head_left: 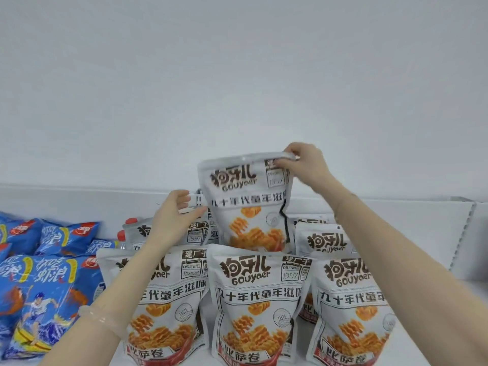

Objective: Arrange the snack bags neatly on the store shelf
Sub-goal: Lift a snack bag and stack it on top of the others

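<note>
Behind the shelf's (435,225) front row, the right hand (303,165) pinches the top seal of a raised grey Gouyaer snack bag (248,204); the left hand (175,215), fingers relaxed, touches its left edge. Held only by one corner, it could swing and topple the front-row bags (253,302) when lowered.

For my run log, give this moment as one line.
right hand: pinches raised bag top | left hand: touches its side | shelf: front row standing

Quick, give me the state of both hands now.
Left hand: open, fingers touching the raised white snack bag's left edge.
Right hand: pinching that bag's top corner.
</note>
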